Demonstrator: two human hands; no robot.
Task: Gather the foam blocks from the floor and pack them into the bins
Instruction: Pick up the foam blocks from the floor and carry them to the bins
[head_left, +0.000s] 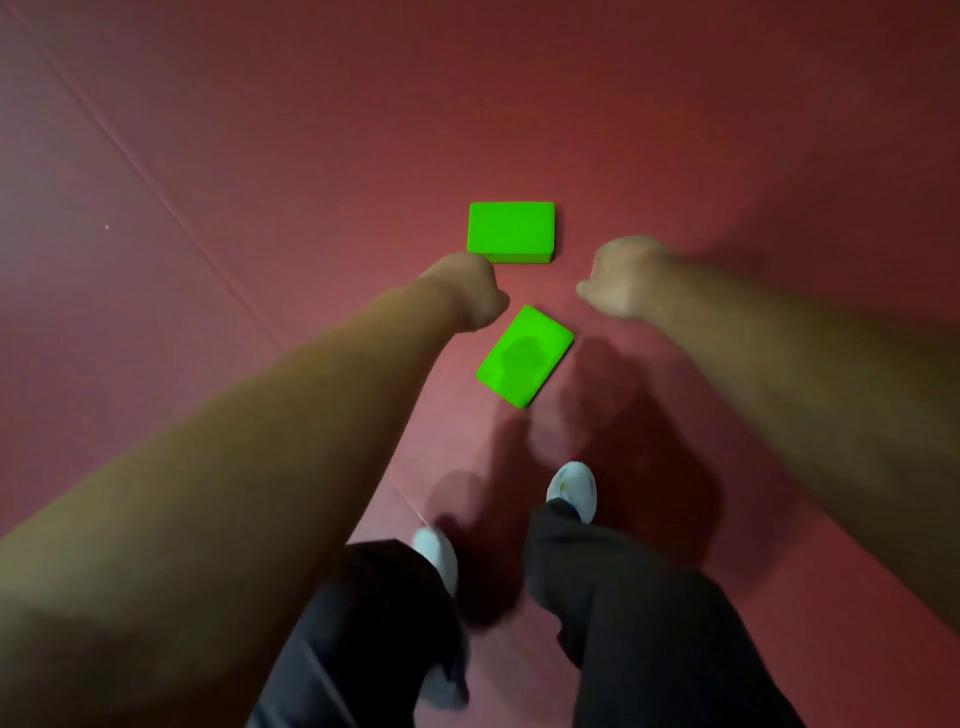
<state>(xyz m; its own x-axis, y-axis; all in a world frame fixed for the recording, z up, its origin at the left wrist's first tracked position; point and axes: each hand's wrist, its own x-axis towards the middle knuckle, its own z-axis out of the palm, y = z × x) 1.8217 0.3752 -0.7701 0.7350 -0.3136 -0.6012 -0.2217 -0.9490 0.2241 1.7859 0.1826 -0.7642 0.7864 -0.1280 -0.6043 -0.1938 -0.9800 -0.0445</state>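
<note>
Well, from my seat I read the red floor (156, 130) first, with a seam crossing it at the left. Next comes the left hand (462, 293), low and blurred, its edge overlapping the near corner of the far green block (511, 228); I cannot tell how its fingers are set. Just right of it the near green block (524, 356) lies flat and skewed on the floor, apart from the far one. The right hand (623, 275) hovers beside both blocks, its fingers too smeared to judge. Below are white shoes (574, 488) and dark trousers (623, 597).
</note>
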